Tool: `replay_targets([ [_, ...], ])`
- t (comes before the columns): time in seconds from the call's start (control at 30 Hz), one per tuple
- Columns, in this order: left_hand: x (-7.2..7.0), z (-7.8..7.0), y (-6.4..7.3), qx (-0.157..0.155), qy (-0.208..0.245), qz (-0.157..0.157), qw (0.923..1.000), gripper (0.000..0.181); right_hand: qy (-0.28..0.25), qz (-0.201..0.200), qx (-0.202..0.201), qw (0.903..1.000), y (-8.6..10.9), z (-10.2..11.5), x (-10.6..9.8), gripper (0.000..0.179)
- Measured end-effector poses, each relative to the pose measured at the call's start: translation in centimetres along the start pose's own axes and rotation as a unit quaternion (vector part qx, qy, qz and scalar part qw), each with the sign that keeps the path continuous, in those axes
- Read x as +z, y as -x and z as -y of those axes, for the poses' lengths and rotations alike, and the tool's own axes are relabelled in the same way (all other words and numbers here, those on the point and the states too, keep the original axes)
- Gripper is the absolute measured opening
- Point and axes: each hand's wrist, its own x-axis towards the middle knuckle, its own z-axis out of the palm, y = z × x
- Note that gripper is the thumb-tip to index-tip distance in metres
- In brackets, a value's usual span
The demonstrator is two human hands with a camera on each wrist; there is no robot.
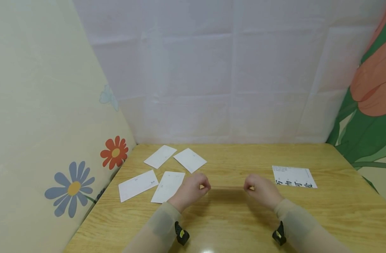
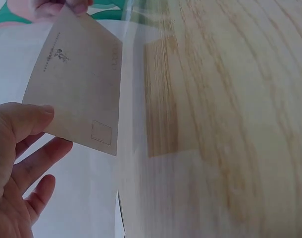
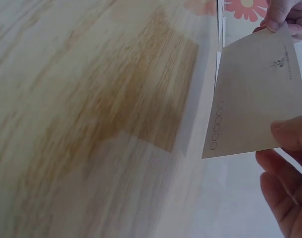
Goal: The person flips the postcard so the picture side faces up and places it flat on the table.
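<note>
Soft, even, rather dim light fills the head view, with a small glare at the near edge of the surface (image 1: pixel 230 228) and faint shadows below the left hand (image 1: pixel 191 188) and right hand (image 1: pixel 263 189). Both wrist views look hazy; the held card (image 2: pixel 76 94) appears greyish, its darker reflection showing on the glossy surface. Print on the white cards (image 1: pixel 159 157) blurs in the head view.

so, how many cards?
6: on the table, two rear-left cards, two front-left cards, lettered card right; held card between left hand and right hand. Stacked extras could be hidden.
</note>
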Motion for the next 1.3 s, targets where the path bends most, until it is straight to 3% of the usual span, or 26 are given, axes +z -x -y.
replay_targets([
  [0.37,-0.1,-0.1,0.1,0.006,-0.025,0.065,0.9976,0.01,0.004,0.018,-0.028,0.9994,0.4,-0.3,0.2,0.021],
  [0.8,0.2,0.2,0.5,0.015,-0.027,0.115,0.9929,0.007,-0.012,0.098,-0.024,0.9948,0.8,-0.5,-0.1,0.016],
  [1.0,0.6,0.2,0.5,0.023,-0.029,0.124,0.9916,0.009,-0.018,0.134,-0.033,0.9902,1.1,-0.5,0.0,0.013],
  [1.3,1.0,0.0,0.8,-0.013,-0.028,0.176,0.9839,0.013,-0.005,0.165,-0.04,0.9854,1.4,-0.6,0.5,0.012],
])
